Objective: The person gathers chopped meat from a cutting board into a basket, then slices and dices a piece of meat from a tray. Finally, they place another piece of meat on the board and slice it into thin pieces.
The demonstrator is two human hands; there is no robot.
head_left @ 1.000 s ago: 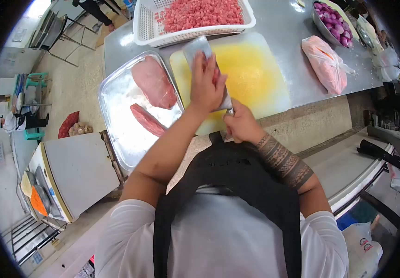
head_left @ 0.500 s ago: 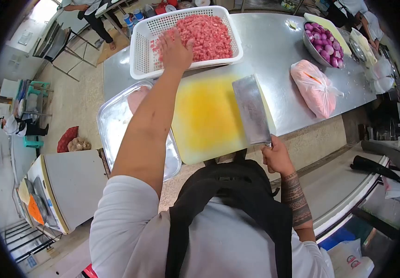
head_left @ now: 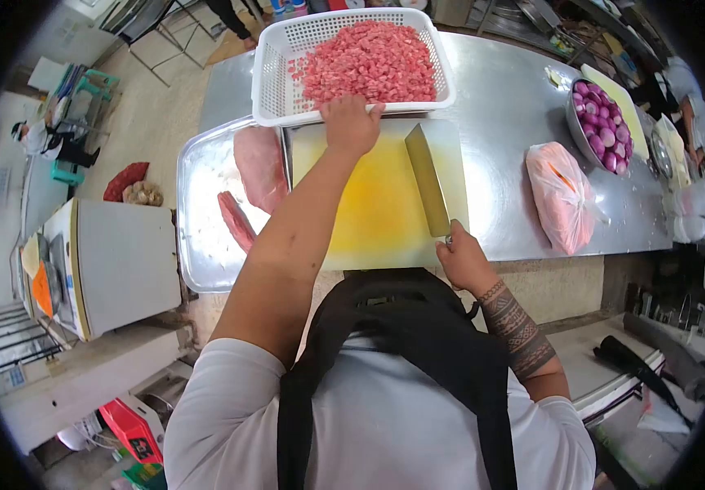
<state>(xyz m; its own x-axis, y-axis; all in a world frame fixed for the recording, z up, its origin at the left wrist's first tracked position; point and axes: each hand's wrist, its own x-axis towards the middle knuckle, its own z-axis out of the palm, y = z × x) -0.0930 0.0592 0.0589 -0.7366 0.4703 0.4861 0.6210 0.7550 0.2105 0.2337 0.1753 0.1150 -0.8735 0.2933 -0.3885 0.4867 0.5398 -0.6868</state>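
Left hand (head_left: pixel 351 122) curled against the basket (head_left: pixel 272 75) rim, 12 o'clock, grip unclear. Right hand (head_left: pixel 463 260) fisted round the cleaver (head_left: pixel 428 180), 5 o'clock, blade over the cutting board (head_left: pixel 369 204).

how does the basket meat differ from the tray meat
The basket meat is diced into small cubes; the tray meat is two whole slabs. The basket meat is heaped in a white basket; the tray meat lies flat on a metal tray. Both are raw, pink-red.
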